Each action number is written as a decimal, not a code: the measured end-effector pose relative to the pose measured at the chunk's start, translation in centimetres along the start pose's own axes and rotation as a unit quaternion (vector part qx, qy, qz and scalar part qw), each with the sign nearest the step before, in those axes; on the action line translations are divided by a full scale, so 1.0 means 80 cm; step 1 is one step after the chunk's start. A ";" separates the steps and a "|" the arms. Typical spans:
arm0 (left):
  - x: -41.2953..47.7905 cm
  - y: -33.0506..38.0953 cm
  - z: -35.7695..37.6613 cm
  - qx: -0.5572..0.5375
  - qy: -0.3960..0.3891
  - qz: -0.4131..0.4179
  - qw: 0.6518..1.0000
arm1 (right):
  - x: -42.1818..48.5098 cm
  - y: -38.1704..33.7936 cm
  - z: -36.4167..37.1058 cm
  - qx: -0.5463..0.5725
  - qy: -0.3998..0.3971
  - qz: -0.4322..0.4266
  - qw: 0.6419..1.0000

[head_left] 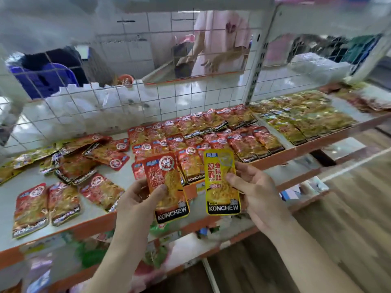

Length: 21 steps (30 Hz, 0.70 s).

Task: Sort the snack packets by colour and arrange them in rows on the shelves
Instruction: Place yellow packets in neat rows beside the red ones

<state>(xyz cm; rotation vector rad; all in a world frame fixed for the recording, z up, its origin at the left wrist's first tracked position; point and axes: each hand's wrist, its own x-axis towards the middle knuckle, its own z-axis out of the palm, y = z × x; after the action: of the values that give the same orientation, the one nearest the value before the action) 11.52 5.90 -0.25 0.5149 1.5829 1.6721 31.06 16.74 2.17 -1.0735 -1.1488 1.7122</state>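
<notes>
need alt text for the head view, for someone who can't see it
A left hand holds a red packet and a right hand a yellow packet, side by side in front of a shelf. On the shelf, red rows fill the middle, yellow rows lie to the right, and a loose pile sits at the left.

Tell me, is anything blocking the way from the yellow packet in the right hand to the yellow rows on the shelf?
Nothing visible blocks it. The right hand holds the yellow packet in open air before the shelf; the yellow rows lie further right. Only flat red rows lie between, easy to pass over.
</notes>
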 end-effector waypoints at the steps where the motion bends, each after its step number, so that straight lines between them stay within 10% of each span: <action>1: -0.005 -0.002 0.009 0.004 -0.003 0.001 1.000 | -0.001 -0.002 -0.009 0.004 0.002 -0.001 1.000; 21: 0.064 0.007 0.075 -0.001 0.030 -0.023 0.999 | 0.091 -0.031 -0.052 -0.012 0.007 0.016 1.000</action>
<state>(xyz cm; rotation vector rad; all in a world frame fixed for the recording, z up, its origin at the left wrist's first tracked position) 12.61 13.77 0.12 0.4285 1.6246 1.6677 32.94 25.25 2.00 -1.1227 -1.1521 1.7178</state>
